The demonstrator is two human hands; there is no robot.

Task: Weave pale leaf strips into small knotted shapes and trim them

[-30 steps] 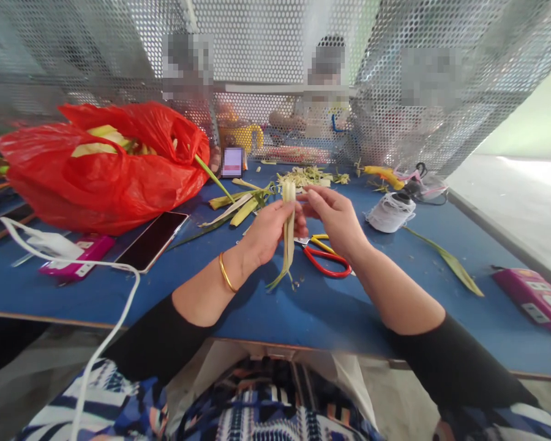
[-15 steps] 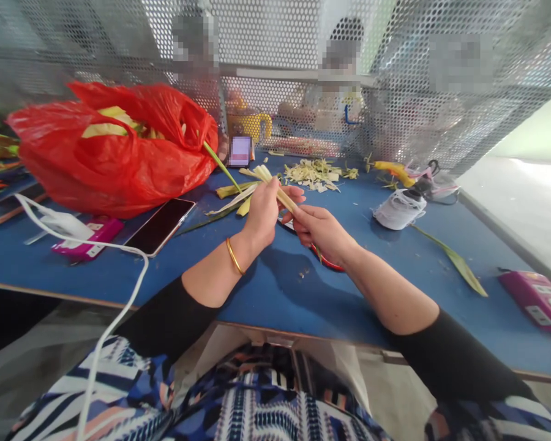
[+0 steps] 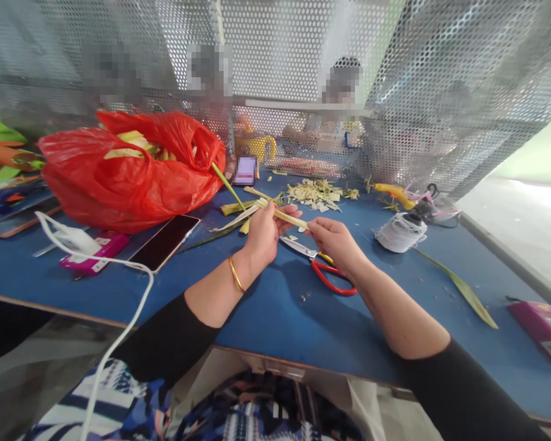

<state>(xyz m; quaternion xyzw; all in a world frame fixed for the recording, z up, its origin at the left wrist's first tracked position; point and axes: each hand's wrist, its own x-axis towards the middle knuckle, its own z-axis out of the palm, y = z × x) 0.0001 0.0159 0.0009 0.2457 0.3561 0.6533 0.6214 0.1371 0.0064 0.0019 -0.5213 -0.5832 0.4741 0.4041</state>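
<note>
Between my two hands runs a pale yellow-green strip of plant leaf [image 3: 290, 217], perhaps corn husk. My left hand [image 3: 262, 233] is closed around one end of it, with the far fingers partly stretched. My right hand [image 3: 334, 240] pinches the other end between thumb and fingers. Under the right hand lie scissors [image 3: 331, 282] with red handles, their blades pointing left. More long leaf strips [image 3: 236, 211] lie just beyond my left hand. A heap of cut leaf scraps [image 3: 316, 195] is spread farther back.
A red plastic bag [image 3: 133, 184] stuffed with leaves stands at the left. Near it are a dark phone [image 3: 165, 243], a pink power strip [image 3: 96, 251] and a white cable [image 3: 119, 337]. White thread [image 3: 400, 233] sits at the right. A perforated metal screen [image 3: 298, 55] closes the back.
My right hand has moved right along the strip, away from my left hand, so more of the strip shows. The scissors are now more visible. The whole view has tilted upward slightly.
</note>
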